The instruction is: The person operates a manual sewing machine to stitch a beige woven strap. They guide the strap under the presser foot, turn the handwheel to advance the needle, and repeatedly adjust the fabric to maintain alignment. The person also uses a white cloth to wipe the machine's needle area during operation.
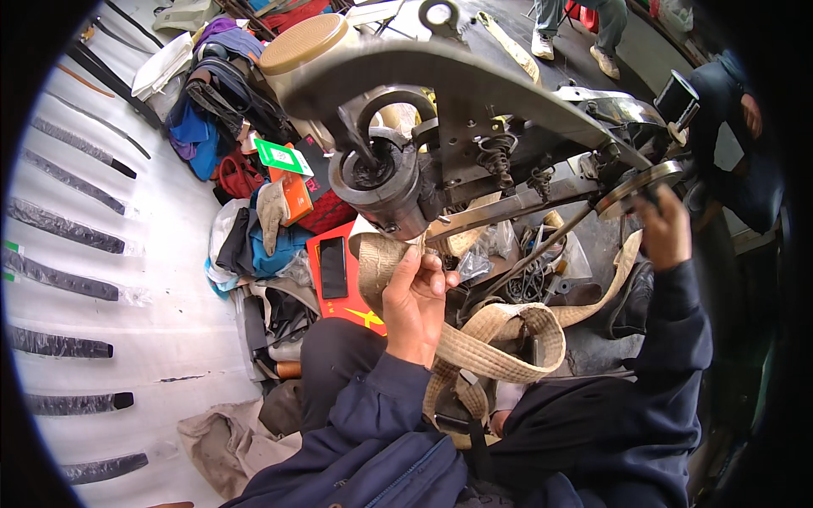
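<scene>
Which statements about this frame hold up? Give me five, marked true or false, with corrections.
1. The left hand pinches a woven beige strap. True.
2. The right hand is beside the left hand. False: it is out at the wheel of the metal machine.
3. Both hands are bare. True.
4. The black phone lies on a blue tray. False: it lies on a red package.
5. Dark strips lie at the picture's left. True.
</scene>
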Demonstrator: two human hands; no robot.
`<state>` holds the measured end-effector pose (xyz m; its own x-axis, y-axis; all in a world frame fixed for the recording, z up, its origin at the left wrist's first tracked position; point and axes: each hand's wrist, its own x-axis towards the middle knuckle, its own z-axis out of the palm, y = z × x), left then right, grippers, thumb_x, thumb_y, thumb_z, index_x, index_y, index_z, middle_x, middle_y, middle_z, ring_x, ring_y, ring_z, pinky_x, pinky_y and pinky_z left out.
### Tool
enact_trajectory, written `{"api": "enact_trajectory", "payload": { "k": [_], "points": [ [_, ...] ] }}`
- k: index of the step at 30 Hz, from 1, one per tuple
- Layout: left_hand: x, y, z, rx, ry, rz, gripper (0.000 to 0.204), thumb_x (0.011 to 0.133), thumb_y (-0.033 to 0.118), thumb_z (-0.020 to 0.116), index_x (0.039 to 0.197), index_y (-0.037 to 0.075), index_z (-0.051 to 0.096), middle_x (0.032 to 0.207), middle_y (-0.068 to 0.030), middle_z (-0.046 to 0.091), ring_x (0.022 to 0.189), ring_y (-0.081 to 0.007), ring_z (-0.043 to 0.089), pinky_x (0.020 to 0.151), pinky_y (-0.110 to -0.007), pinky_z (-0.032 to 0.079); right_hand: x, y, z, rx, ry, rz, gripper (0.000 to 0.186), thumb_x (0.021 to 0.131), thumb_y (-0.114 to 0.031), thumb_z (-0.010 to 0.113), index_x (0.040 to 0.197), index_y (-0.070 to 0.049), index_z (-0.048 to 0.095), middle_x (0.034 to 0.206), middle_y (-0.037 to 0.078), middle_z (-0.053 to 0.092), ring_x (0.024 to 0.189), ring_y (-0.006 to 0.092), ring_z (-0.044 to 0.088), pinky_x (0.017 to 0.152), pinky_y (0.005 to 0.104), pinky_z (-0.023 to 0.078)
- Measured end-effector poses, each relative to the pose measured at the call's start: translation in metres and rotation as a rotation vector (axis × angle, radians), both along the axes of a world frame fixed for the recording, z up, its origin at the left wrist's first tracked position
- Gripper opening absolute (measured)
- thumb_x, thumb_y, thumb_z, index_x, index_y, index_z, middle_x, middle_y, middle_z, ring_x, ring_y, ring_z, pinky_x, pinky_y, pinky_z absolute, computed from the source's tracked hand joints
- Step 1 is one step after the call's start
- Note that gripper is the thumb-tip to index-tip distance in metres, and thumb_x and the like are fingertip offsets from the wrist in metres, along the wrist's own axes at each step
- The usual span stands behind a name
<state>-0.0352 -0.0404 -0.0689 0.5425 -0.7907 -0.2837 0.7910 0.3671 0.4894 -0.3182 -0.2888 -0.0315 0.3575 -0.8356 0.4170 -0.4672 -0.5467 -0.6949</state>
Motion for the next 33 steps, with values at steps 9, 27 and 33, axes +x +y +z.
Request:
{"api": "enact_trajectory", "payload": {
  "k": [9,27,33],
  "points": [
    [0.005,0.000,0.001,0.030,-0.015,-0.040,0.018,0.098,0.023,0.060,0.087,0.010,0.065,0.079,-0.0025,0.068,0.058,-0.0105,0.051,0.072,-0.040,0.046,-0.066,-0.070,-0.017,-0.086,0.434,-0.476,0.031,0.094,-0.033,0.063,0.107,-0.006,0.055,0.098,0.025,0.065,0.096,0.0470,0.059,0.077,0.0490,0.046],
    [0.008,0.003,-0.004,0.006,-0.024,-0.081,0.027,0.100,0.028,0.058,0.084,0.007,0.063,0.077,-0.0040,0.063,0.061,-0.0142,0.054,0.074,-0.039,0.049,-0.056,-0.075,-0.102,0.257,0.475,-0.457,0.022,0.091,-0.019,0.065,0.102,-0.001,0.058,0.083,0.013,0.064,0.079,0.0241,0.058,0.075,0.0381,0.047],
    [0.009,0.002,-0.001,0.021,-0.067,-0.098,0.029,0.100,0.029,0.057,0.082,0.007,0.062,0.074,-0.0035,0.061,0.060,-0.0136,0.052,0.076,-0.039,0.048,0.008,0.023,-0.043,0.650,0.126,-0.104,0.032,0.091,-0.020,0.066,0.114,0.003,0.062,0.083,0.010,0.063,0.052,0.0189,0.058,0.047,0.0336,0.046]
  ]
}}
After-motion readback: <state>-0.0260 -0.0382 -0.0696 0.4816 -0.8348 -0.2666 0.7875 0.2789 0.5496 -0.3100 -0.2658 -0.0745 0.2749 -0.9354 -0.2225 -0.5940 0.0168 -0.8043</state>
